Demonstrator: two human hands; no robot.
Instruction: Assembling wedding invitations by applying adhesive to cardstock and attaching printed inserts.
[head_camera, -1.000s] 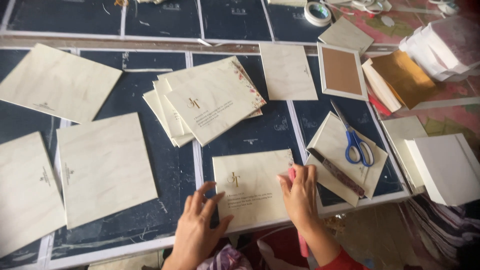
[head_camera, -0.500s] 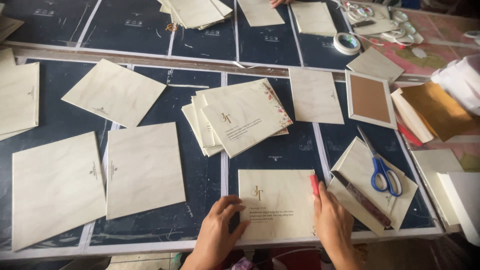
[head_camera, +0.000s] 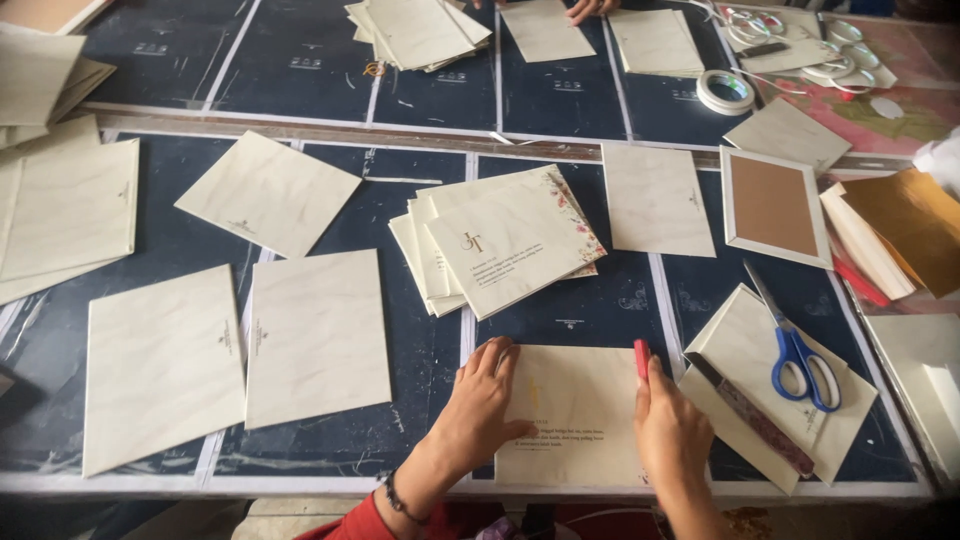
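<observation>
A cream printed card (head_camera: 575, 410) lies flat near the front edge of the dark blue table (head_camera: 330, 195). My left hand (head_camera: 482, 400) rests on the card's left side with fingers spread, pressing it down. My right hand (head_camera: 668, 425) sits at the card's right edge and grips a small red tool (head_camera: 641, 358) that stands against that edge. Just beyond the card lies a fanned stack of similar cards (head_camera: 500, 245), the top one with a floral border.
Blue-handled scissors (head_camera: 800, 355) and a dark patterned strip (head_camera: 750, 415) lie on envelopes to the right. Cream envelopes (head_camera: 315, 335) spread across the left. A brown-faced frame (head_camera: 772, 205), tape roll (head_camera: 725, 92) and another person's hand (head_camera: 590, 8) are farther back.
The view has tilted up and shifted, showing more of the far table. My hands stay on the card; the right hand has slid along its right edge with the red tool.
</observation>
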